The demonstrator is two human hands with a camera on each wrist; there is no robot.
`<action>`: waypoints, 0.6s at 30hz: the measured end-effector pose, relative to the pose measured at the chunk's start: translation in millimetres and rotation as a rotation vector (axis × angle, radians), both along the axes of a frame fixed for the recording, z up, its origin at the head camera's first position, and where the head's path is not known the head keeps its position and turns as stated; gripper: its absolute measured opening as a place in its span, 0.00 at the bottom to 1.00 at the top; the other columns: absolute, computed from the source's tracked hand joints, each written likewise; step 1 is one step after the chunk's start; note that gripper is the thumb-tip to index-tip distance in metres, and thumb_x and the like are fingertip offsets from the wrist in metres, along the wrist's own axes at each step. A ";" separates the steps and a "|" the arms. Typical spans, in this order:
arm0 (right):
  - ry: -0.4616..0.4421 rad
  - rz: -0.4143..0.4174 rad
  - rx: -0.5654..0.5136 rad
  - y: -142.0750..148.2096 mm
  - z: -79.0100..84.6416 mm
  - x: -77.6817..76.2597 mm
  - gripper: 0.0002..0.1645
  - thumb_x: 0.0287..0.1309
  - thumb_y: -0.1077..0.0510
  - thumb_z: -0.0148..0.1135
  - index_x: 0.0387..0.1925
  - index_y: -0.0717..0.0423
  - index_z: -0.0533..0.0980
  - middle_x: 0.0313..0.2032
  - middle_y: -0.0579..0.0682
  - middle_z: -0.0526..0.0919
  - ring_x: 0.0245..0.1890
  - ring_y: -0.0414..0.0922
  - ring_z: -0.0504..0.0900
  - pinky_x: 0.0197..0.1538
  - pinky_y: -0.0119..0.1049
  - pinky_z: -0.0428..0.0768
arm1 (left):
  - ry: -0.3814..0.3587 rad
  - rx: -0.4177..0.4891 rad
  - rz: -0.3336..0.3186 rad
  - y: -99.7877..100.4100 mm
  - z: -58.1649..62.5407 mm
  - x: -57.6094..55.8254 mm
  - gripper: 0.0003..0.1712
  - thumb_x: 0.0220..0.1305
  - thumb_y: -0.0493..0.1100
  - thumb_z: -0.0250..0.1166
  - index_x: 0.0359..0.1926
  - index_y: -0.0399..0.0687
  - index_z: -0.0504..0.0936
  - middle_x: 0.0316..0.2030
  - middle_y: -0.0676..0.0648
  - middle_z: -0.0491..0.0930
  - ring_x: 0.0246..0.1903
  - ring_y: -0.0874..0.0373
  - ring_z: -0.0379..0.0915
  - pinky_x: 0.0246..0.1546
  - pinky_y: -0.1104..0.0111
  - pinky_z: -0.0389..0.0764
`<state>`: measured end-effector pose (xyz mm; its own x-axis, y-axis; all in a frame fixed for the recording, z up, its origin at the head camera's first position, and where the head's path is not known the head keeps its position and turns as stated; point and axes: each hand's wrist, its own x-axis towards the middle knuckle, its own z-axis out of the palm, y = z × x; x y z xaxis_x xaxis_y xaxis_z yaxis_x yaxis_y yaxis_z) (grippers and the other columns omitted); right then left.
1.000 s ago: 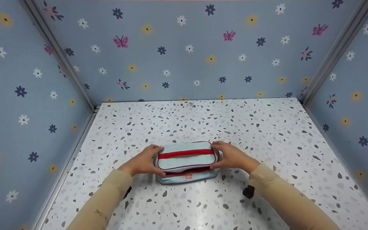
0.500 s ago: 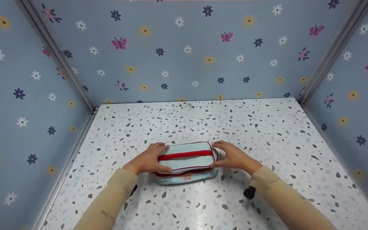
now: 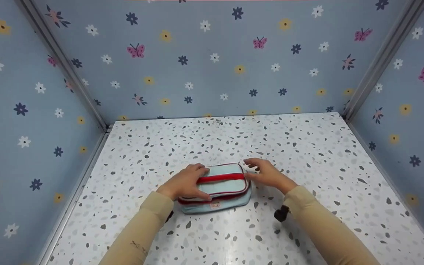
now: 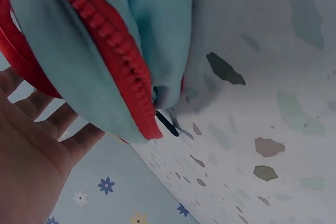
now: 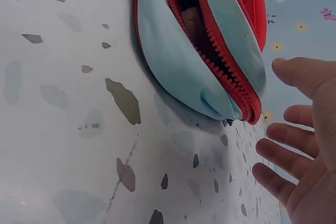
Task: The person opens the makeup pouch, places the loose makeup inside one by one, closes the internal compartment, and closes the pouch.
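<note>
A light blue zippered pouch with red trim lies on the speckled tabletop. A red strap handle runs along its top. My left hand rests over the pouch's left part, thumb towards the front edge and fingers towards the back; in the left wrist view its fingers look fairly straight. My right hand hovers at the right end, fingers loosely bent, and it stands apart from the pouch in the right wrist view. There the red zipper gapes, with a pale pinkish thing inside that I cannot identify.
The white speckled tabletop stretches around the pouch. Blue flower-and-butterfly panels stand at the back and both sides, joined by metal corner posts. A dark object shows by the right wrist.
My left hand has slid right, from the pouch's left end onto its top. The right hand has lifted slightly off the right end. The pouch has stayed nearly in place.
</note>
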<state>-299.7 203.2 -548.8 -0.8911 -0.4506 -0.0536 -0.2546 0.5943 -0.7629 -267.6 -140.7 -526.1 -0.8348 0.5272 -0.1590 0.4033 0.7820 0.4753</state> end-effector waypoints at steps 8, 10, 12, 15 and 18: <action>-0.045 -0.021 -0.031 -10.5 -9.9 -16.7 0.29 0.76 0.63 0.58 0.74 0.65 0.73 0.68 0.64 0.81 0.67 0.61 0.81 0.70 0.57 0.80 | 0.055 0.003 -0.059 8.1 -0.8 -1.3 0.47 0.51 0.62 0.85 0.68 0.49 0.78 0.74 0.43 0.73 0.72 0.46 0.70 0.76 0.48 0.71; -0.054 -0.021 -0.035 -13.3 -10.3 -19.6 0.29 0.75 0.64 0.57 0.73 0.66 0.74 0.67 0.64 0.82 0.66 0.61 0.81 0.70 0.57 0.80 | 0.056 0.008 -0.063 9.2 -0.2 -1.3 0.46 0.51 0.61 0.85 0.67 0.50 0.79 0.75 0.43 0.72 0.73 0.45 0.70 0.77 0.47 0.70; -0.065 -0.027 -0.033 -15.9 -10.4 -21.8 0.29 0.73 0.65 0.56 0.73 0.65 0.74 0.67 0.64 0.82 0.66 0.61 0.81 0.69 0.57 0.81 | 0.055 0.011 -0.069 10.1 0.2 -1.2 0.46 0.51 0.61 0.85 0.67 0.49 0.79 0.76 0.41 0.71 0.74 0.43 0.68 0.78 0.46 0.69; -0.097 -0.041 -0.032 -20.2 -10.3 -24.4 0.31 0.69 0.66 0.54 0.72 0.63 0.76 0.66 0.62 0.83 0.65 0.58 0.81 0.67 0.55 0.81 | 0.052 0.018 -0.071 10.6 0.4 0.4 0.45 0.52 0.60 0.85 0.66 0.49 0.80 0.77 0.39 0.69 0.77 0.39 0.65 0.79 0.45 0.66; -0.118 -0.031 -0.036 -25.6 -10.6 -26.8 0.35 0.63 0.68 0.49 0.72 0.62 0.77 0.66 0.62 0.83 0.64 0.58 0.80 0.67 0.55 0.79 | 0.052 0.002 -0.073 10.1 -1.1 2.6 0.43 0.53 0.60 0.84 0.67 0.51 0.80 0.78 0.39 0.69 0.78 0.39 0.63 0.80 0.44 0.65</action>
